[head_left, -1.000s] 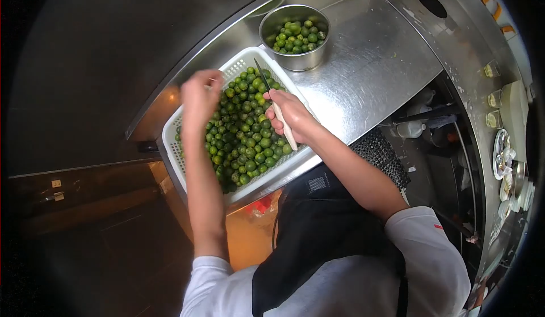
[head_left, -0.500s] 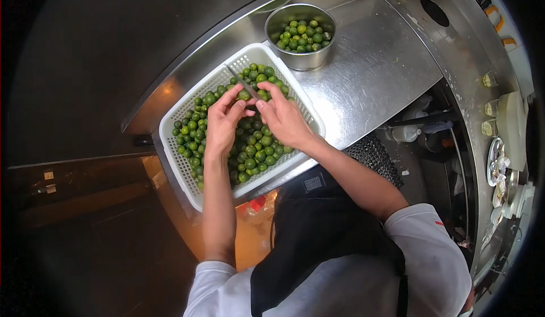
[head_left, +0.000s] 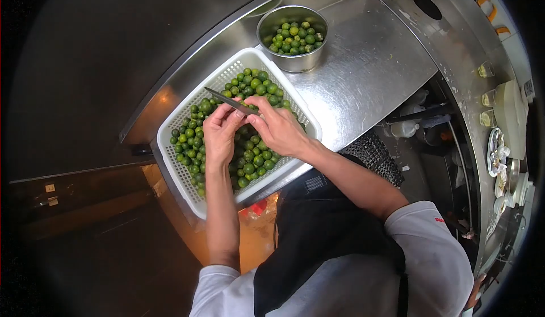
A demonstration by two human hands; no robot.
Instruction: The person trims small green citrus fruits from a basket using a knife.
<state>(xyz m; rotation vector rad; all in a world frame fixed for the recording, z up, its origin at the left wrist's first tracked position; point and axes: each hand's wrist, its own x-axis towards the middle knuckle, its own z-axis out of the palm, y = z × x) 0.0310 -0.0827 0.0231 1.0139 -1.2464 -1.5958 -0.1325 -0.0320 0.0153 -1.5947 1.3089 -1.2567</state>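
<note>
A knife [head_left: 230, 101] is gripped in my right hand [head_left: 279, 131], its blade slanting up and left over the limes. My left hand [head_left: 219, 135] is closed close beside it, fingertips bent in at the blade. Whatever those left fingers pinch is hidden behind the blade and the fingers. Both hands are above a white perforated plastic basket [head_left: 187, 199] filled with small green limes [head_left: 248, 169]. A round steel pot [head_left: 301, 63], also holding small green limes [head_left: 293, 32], stands just beyond the basket's far corner.
Basket and pot rest on a stainless steel counter [head_left: 369, 50]. A round hole [head_left: 426, 6] opens in the steel surface at the upper right. Several glasses [head_left: 487, 118] and plates line the right-hand ledge. Under the counter, a shelf holds a whitish container [head_left: 404, 128].
The knife has swung to point further left, its blade now lying flatter across my left fingertips. Both hands have shifted slightly downward in view, still close together over the basket.
</note>
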